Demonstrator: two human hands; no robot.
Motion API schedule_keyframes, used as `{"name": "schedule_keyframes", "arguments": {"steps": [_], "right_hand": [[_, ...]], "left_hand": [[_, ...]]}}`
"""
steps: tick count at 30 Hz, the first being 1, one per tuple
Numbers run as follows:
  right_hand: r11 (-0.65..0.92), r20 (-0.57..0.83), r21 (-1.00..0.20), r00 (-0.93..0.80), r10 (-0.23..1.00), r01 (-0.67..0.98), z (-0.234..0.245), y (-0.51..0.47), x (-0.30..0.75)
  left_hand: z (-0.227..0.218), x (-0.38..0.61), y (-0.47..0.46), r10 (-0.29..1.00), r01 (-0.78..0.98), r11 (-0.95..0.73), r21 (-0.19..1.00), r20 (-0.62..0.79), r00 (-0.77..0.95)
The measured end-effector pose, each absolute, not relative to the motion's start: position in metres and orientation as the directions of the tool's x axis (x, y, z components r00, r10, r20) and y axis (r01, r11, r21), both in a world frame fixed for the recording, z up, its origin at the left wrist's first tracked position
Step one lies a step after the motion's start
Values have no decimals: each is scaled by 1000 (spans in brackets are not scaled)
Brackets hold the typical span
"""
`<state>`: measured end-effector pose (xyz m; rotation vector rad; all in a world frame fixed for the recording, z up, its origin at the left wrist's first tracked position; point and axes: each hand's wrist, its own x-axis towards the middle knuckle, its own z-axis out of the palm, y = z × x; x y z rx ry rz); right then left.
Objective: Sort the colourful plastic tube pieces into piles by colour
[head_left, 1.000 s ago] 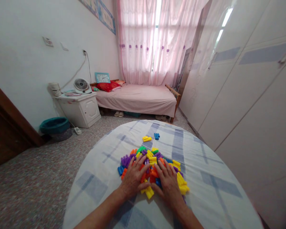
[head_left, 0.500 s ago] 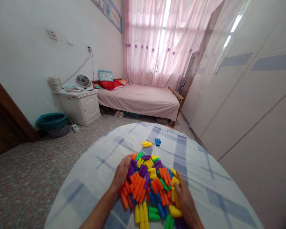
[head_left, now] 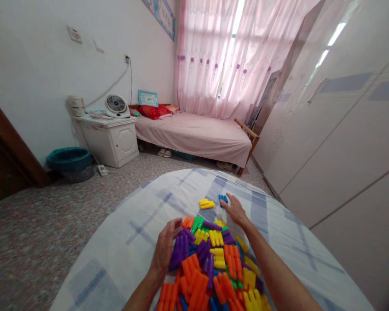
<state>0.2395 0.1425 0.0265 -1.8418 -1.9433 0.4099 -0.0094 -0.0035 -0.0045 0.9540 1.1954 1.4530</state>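
Watching from far away, I see 2 hands over a table [head_left: 116, 246] with a white and blue cover. My right hand [head_left: 231, 203] is out past the far side of a big heap [head_left: 197, 290], at 1 small blue piece [head_left: 222, 198]. Its thumb and fingers are spread apart, but I can't tell if they touch the blue piece. Just left of it, 1 yellow piece [head_left: 206, 204] lies on the table, apart from the heap. My left hand [head_left: 164, 246] is at the left side of the heap, right beside some purple pieces [head_left: 180, 248]. Its fingers are loose and a little bent, not squeezed shut. Orange, green, purple, yellow and blue bits are all mixed in the heap.
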Motion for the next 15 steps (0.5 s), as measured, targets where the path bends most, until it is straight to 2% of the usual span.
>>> {"name": "schedule_keyframes", "arguments": {"steps": [4, 10, 13, 15], "right_hand": [[139, 22, -482, -147, 989, 865, 25, 162, 195], [400, -20, -506, -474, 880, 764, 38, 114, 166], [443, 7, -526, -518, 855, 726, 58, 82, 179], [441, 74, -529, -478, 875, 725, 75, 58, 195]], "left_hand": [[-6, -8, -3, 976, -193, -60, 979, 16, -218], [-2, -8, -2, 970, -68, -119, 991, 101, -222], [0, -8, -3, 965, 6, -150, 989, 148, -217], [-1, -9, -3, 964, 31, -169, 985, 171, -202]]}}
